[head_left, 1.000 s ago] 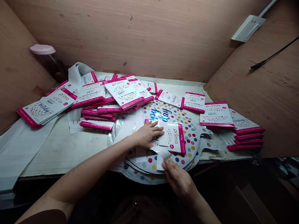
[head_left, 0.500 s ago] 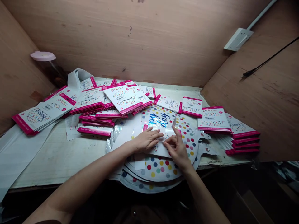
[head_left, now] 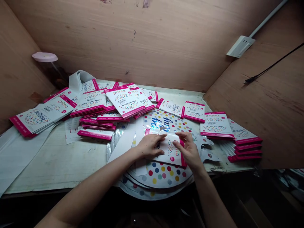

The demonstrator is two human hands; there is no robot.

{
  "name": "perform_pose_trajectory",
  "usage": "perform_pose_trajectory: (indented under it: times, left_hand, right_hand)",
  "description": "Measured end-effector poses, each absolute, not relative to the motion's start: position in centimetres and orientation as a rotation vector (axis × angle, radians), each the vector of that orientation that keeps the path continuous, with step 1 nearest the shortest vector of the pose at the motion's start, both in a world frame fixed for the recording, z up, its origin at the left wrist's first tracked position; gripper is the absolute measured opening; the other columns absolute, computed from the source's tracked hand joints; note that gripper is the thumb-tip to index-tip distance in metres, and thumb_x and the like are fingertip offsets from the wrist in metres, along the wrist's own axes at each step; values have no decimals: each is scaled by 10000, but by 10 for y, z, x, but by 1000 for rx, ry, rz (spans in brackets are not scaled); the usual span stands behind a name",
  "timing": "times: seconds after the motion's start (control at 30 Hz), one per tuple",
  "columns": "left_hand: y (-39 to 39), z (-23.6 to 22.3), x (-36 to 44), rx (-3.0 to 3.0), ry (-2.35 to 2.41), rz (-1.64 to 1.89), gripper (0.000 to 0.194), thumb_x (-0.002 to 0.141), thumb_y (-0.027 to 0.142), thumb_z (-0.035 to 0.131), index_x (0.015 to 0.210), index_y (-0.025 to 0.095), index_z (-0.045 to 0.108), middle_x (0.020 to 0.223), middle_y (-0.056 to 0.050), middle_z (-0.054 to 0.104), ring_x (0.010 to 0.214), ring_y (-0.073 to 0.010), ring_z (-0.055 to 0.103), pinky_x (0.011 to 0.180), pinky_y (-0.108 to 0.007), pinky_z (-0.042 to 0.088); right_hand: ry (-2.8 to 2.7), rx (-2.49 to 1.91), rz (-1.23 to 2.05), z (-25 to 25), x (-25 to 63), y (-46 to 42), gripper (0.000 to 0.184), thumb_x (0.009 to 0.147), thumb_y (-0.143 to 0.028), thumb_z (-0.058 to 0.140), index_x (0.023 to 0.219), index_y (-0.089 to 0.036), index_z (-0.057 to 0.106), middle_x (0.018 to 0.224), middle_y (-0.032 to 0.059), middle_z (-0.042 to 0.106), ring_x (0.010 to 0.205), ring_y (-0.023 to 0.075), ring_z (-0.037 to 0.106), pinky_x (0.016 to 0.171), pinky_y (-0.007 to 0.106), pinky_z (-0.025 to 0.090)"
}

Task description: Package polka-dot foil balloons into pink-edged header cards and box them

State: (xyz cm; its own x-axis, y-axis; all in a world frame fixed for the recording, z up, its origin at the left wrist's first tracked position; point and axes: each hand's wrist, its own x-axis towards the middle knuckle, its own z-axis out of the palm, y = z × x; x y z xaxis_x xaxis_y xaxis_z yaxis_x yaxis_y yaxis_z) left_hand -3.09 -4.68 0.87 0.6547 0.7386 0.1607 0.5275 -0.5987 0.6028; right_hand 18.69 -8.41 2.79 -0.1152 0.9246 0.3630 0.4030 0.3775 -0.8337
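L hand (head_left: 152,146) spread, gripping nil, on flat white-and-magenta card pkt (head_left: 169,156) atop round polka-dot foil balloon (head_left: 163,175); R hand (head_left: 188,147) part-curled, hold unclear, now moved to pkt's magenta end; work apparently shifted.

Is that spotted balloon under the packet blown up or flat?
Flat: the balloon lies like a thin sheet, other thin edges showing beneath and the packet resting on top.

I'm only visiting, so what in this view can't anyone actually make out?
All in the head view:
- Part of the flat packet's print: covered by the left hand.
- Whether the right hand pinches anything: its own fingers hide that.
- Most of the lower balloon: beneath the top balloon.
- The jar's contents: too dark.
- The white sheet's far end: cut off by the left edge.
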Motion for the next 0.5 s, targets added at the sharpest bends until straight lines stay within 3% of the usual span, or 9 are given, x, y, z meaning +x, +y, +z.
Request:
perform_pose_trajectory:
  times: [0.07, 0.27, 0.4, 0.5]
  left_hand:
    - [-46, 7, -30, 2387, 983, 551, 764, 764, 407, 751, 1424, 204, 426, 1252, -103, 659, 1144, -290, 609, 965, -419, 471]
    - [-47, 1, -32, 2548, 813, 612, 375, 857, 445, 662, 1148, 207, 670, 1214, -97, 657, 1186, -269, 581, 1021, -399, 440]
    - [-48, 2, -33, 2582, 837, 596, 323, 871, 429, 649, 1118, 222, 676, 1261, -110, 633, 1289, -305, 504, 1075, -452, 391]
    - [-46, 2, -32, 2511, 874, 569, 348, 829, 415, 702, 1107, 212, 650, 1256, -119, 632, 1258, -308, 527, 1053, -451, 406]
  right_hand:
    - [-1741, -1135, 804, 44, 199, -75, 196, 898, -381, 619, 1039, -250, 583, 1055, 51, 545, 1052, 212, 546, 968, 398, 458]
    - [-1707, -1138, 1067, 71, 206, -62, 216, 874, -398, 645, 946, -224, 539, 910, 23, 555, 841, 171, 559, 790, 337, 496]
    - [-1727, -1150, 1007, 69, 204, -62, 236, 859, -390, 661, 947, -230, 511, 870, 7, 510, 782, 153, 518, 712, 301, 488]
    - [-1729, -1137, 1018, 67, 201, -64, 245, 864, -391, 654, 979, -245, 495, 844, -5, 487, 763, 150, 505, 680, 286, 483]
